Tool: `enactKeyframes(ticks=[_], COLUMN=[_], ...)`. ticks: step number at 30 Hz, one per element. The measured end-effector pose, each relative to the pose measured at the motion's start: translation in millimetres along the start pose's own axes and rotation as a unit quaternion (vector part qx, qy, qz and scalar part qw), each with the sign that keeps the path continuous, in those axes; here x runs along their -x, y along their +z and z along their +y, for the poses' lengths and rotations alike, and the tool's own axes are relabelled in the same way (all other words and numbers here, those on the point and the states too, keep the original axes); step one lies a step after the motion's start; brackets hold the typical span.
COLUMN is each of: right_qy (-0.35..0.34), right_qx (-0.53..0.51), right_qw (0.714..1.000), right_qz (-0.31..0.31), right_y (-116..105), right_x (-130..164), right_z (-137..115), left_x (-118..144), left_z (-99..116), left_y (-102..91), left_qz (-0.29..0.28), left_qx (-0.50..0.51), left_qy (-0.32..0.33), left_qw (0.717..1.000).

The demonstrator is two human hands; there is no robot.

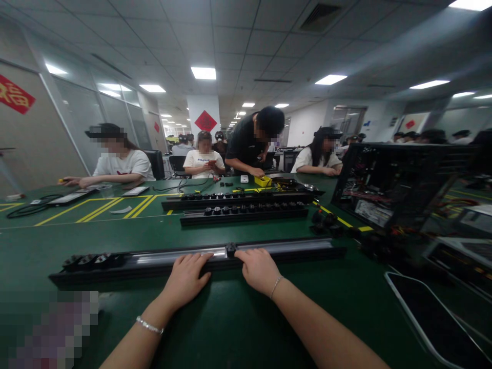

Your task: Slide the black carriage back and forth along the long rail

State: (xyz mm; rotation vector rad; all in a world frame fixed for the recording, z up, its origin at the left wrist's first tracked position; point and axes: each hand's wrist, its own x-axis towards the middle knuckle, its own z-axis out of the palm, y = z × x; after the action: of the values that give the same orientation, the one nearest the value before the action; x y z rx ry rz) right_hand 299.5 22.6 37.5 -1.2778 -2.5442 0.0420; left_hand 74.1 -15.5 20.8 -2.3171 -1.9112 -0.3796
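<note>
Both hands rest on a long black metal power strip rail (pixel 269 251) lying crosswise on the green table mat (pixel 230 318).

The left hand (pixel 187 274) lies flat with fingers spread, seemingly steadying the rail; the right hand (pixel 258 266) curls beside a small black socket module (pixel 230 249), fingertips touching it.

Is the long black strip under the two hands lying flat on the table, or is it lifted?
Lying flat. The long black strip rests along the green table, with the left hand and right hand on top.
</note>
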Motion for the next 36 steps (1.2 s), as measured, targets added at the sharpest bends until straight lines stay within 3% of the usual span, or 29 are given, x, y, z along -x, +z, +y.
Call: enactKeyframes(ticks=[36], right_qy=[-0.005], right_qx=[-0.013], right_qw=[1.0], right_qz=[0.007], right_y=[-5], right_x=[4], right_z=[13], left_x=[0], left_z=[-1], left_y=[-1.0], left_qz=[-0.007], left_qx=[0.005], left_qy=[0.003], left_qw=[1.0])
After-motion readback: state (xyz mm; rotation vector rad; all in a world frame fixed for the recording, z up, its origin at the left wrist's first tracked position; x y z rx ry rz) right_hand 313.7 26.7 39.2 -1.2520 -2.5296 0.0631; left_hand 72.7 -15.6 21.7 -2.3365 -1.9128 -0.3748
